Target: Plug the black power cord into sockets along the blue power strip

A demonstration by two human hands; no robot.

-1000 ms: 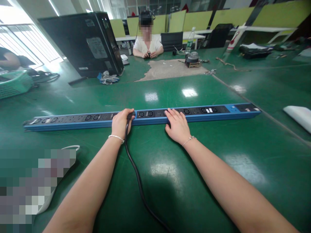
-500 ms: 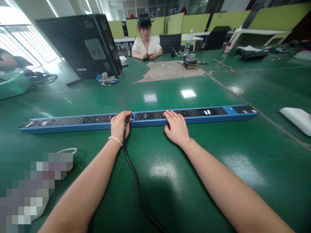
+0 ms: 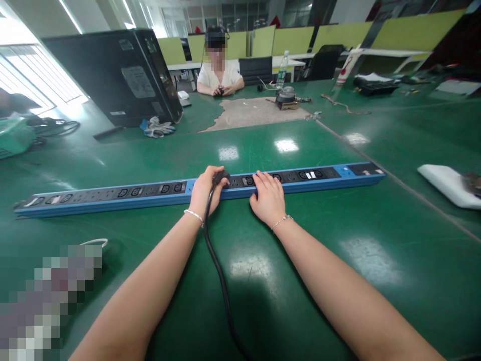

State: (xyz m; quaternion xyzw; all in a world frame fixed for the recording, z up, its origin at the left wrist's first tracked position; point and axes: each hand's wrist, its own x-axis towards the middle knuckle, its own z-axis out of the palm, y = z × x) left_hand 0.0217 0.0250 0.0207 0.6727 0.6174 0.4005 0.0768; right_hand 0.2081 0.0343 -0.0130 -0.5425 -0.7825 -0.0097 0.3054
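Observation:
A long blue power strip [image 3: 158,200] with black sockets lies across the green table. My left hand [image 3: 206,193] is closed round a black plug [image 3: 222,176] at the middle of the strip. From the plug a black cable [image 3: 221,265] runs down towards the bottom edge. Just right of it, my right hand [image 3: 268,197] rests on the strip with its fingers stretched over the sockets, holding nothing. Whether the plug sits in a socket is hidden by my left hand.
A black computer case [image 3: 124,80] and gloves [image 3: 158,128] stand beyond the strip at left. Across the green table [image 3: 319,291] sits a person [image 3: 220,75]. A white object [image 3: 447,185] lies at right, a blurred-out item [image 3: 48,301] at lower left.
My left hand has moved right along the strip with the plug, closer to my right hand. Sockets it covered before now show. The whole view has shifted slightly.

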